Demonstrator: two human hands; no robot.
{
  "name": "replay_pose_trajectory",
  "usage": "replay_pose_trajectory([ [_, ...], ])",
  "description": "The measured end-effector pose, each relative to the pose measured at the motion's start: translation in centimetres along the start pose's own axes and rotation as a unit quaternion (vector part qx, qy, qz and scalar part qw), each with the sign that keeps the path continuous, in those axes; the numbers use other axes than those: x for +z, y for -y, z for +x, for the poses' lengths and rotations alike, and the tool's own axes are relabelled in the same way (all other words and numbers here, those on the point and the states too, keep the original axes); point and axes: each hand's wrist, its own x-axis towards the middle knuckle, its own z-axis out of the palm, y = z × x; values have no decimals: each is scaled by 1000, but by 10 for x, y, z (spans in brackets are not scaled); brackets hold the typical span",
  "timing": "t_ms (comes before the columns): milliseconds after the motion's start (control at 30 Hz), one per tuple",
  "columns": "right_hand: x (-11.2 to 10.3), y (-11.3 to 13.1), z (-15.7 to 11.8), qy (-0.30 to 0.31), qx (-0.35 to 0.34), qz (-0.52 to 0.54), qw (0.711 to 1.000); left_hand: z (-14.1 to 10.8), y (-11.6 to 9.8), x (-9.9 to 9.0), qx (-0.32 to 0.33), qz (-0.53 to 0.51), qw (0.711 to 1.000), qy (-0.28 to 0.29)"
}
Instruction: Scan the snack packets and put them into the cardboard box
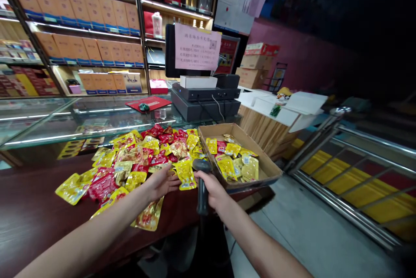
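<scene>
My right hand [212, 189] is wrapped around the handle of a black handheld barcode scanner [202, 191], its head tilted toward the pile. My left hand [162, 181] has its fingers stretched out beside the left edge of a yellow snack packet [186, 174]; whether they touch it I cannot tell. That packet lies between my two hands, at the near side of a heap of red and yellow snack packets [143, 156]. Right of the scanner stands an open cardboard box [269, 167] with several packets inside. Below my left wrist lies a gold packet [150, 217].
A glass counter [97, 115] runs behind the dark red tabletop [29, 208]. On it sit a red mat [147, 103] with a mouse and a monitor [169, 52] with a paper sign. Metal railing [373, 143] stands at right; shelves of boxes line the back.
</scene>
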Motion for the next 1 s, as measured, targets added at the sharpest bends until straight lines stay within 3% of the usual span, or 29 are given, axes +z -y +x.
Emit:
replay_pose_trajectory([
  [133, 4, -1, -8, 10, -16, -14, 1000, 0, 11, 0, 37, 25, 999, -18],
  [267, 11, 3, -17, 21, -32, -24, 999, -6, 12, -6, 58, 53, 994, -80],
  [467, 31, 14, -28, 54, -56, -33, 996, -17, -2, -17, 94, 72, 988, -94],
  [633, 50, 15, -44, 41, -67, -72, 994, -16, -20, -29, 139, 41, 981, -126],
  [833, 71, -1, -61, 167, 21, -79, 982, -15, -34, -42, 175, 34, 971, -159],
  [1000, 84, -15, -66, 171, 4, -133, 976, -18, -36, -46, 187, 37, 967, -168],
])
